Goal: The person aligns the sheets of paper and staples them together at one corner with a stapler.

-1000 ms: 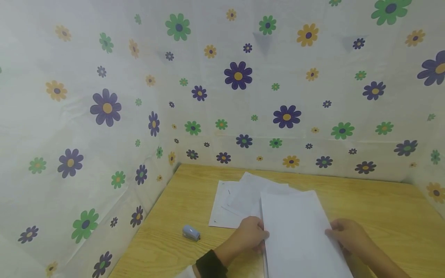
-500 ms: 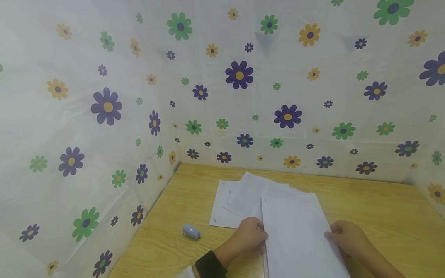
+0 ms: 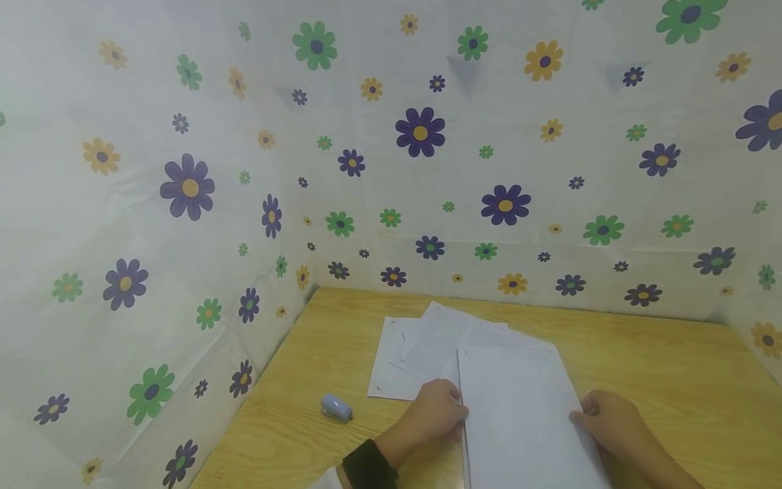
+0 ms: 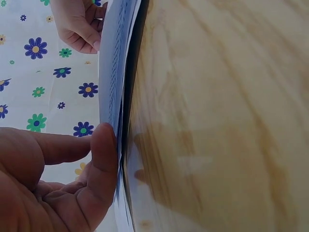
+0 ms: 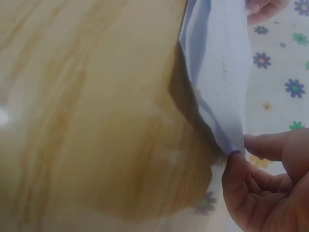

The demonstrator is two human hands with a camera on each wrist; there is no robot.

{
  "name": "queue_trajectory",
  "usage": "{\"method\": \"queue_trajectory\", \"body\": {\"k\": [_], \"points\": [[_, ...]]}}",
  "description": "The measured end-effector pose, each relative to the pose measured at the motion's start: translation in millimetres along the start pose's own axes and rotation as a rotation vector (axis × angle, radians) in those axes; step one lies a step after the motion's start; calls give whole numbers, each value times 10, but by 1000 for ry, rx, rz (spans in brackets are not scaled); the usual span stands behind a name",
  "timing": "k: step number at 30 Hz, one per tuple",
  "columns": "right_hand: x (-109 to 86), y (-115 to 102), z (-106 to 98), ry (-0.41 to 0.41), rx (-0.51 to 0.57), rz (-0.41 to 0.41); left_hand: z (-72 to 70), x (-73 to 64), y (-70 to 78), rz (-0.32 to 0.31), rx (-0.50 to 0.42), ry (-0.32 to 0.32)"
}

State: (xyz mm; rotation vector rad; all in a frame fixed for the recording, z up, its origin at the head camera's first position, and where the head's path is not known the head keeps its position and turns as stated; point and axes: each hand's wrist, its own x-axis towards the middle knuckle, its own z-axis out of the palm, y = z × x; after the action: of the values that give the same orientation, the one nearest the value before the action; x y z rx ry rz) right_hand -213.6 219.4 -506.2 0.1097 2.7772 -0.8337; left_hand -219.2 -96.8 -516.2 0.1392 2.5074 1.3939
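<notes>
In the head view, a few stacked white sheets of paper lie at the front centre-right, small marks at their two far corners. My left hand pinches their left edge, thumb on top and fingers beneath. At the right edge my right hand pinches the same sheets. The left wrist view shows faint print on the paper, several layers apart at the edge beside the bent fingers. From the right wrist, the sheets look slightly bowed and raised over the wood, their corner between thumb and finger.
More white papers lie overlapped behind and left of the stack, with small dark marks. A small pale-blue object, like a mini stapler, is left of my left hand. Flower-patterned sheeting walls the wooden table at back and sides.
The held sheets' far edge has come slightly nearer to me, and marks at its corners have come into view. Both hands keep their grip and have barely shifted.
</notes>
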Motion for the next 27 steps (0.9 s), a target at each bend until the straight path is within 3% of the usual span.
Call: {"method": "queue_trajectory", "body": {"k": [6,13,27], "points": [[-17,-7,0,-30,9,30,-25,7,13,-18,50,-9],[-19,48,-20,29,7,-6,-40,-12,39,-49,63,0],[-41,11,1,58,54,-69,-44,-17,72,-102,65,-3]]}}
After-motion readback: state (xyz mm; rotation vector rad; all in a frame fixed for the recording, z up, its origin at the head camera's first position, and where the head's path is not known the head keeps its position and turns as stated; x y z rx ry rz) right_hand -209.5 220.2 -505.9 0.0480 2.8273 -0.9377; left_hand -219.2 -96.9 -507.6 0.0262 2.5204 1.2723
